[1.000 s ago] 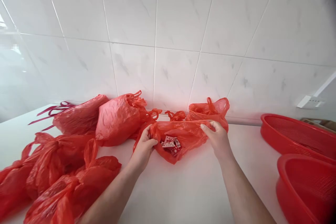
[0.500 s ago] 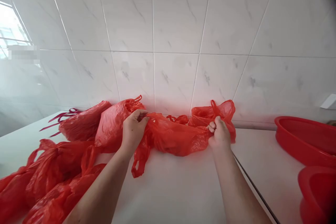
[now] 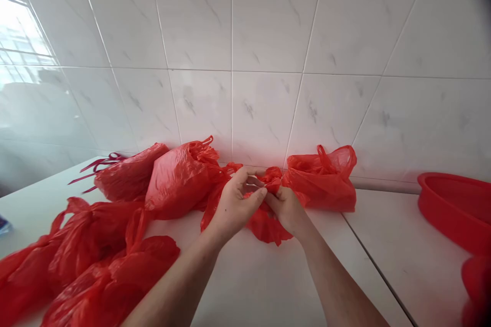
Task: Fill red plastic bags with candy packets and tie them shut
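The small red bag (image 3: pixel 269 230), thin and crinkly, is in the middle of the scene, over the white worktop (image 3: pixel 249 281). The left hand (image 3: pixel 238 202) and the right hand (image 3: pixel 289 209) are close together at its bunched-up top. The right one has its fingers pinched on the red plastic. The left one curls in, with its thumb tip by the other's fingers; they hide the spot, so I cannot tell if it grips too. Far and to the right, a wide red bag (image 3: pixel 322 191) sits by the tiled wall (image 3: pixel 264 36) with its loops up. Far and to the left are a big puffy bag (image 3: pixel 178 184) and, beside it, a bag with purple ribbons (image 3: pixel 130 176). More red bags (image 3: pixel 107 286) lie in a heap at the near left. A big red tub (image 3: pixel 452 214) stands on the right.
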`<state>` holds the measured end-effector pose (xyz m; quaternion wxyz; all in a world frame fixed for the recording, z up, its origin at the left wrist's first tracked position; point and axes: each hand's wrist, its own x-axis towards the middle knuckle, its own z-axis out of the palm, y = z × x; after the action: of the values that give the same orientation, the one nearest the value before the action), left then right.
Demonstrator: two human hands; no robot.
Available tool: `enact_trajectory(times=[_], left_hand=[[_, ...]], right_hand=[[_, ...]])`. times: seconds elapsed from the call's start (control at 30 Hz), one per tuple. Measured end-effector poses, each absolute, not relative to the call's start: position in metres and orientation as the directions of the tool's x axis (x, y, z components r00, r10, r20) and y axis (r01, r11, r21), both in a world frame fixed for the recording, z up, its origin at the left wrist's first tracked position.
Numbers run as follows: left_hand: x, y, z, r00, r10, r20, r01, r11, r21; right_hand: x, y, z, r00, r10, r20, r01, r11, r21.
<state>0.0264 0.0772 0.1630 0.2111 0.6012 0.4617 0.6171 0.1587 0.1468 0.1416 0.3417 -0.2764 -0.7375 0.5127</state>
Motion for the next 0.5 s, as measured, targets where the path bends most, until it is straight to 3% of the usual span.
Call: enact_trajectory(times=[0.1, 0.2, 0.27, 0.37, 0.5], left_hand=[[0.024, 0.076, 0.144, -0.237, 0.704, 0.67, 0.518, -0.492, 0.699], [0.023, 0.077, 0.126, -0.063, 0.772, 0.632, 0.581, -0.487, 0.652], [0.023, 0.079, 0.119, -0.032, 0.803, 0.595, 0.574, -0.473, 0.668], [0.024, 0.082, 0.115, -0.115, 0.807, 0.58, 0.562, -0.429, 0.708], [0.022, 0.084, 0.117, -0.263, 0.786, 0.56, 0.525, -0.37, 0.766]], right_hand=[[0.155, 0.149, 0.136, -0.503, 0.853, 0.135, 0.063, 0.193, -0.979], [0.154, 0.15, 0.132, -0.459, 0.885, 0.078, 0.037, 0.107, -0.994], [0.157, 0.151, 0.131, -0.474, 0.876, 0.086, 0.033, 0.116, -0.993], [0.167, 0.154, 0.137, -0.588, 0.804, 0.086, 0.073, 0.159, -0.985], [0.186, 0.156, 0.149, -0.797, 0.601, 0.063, 0.101, 0.234, -0.967]])
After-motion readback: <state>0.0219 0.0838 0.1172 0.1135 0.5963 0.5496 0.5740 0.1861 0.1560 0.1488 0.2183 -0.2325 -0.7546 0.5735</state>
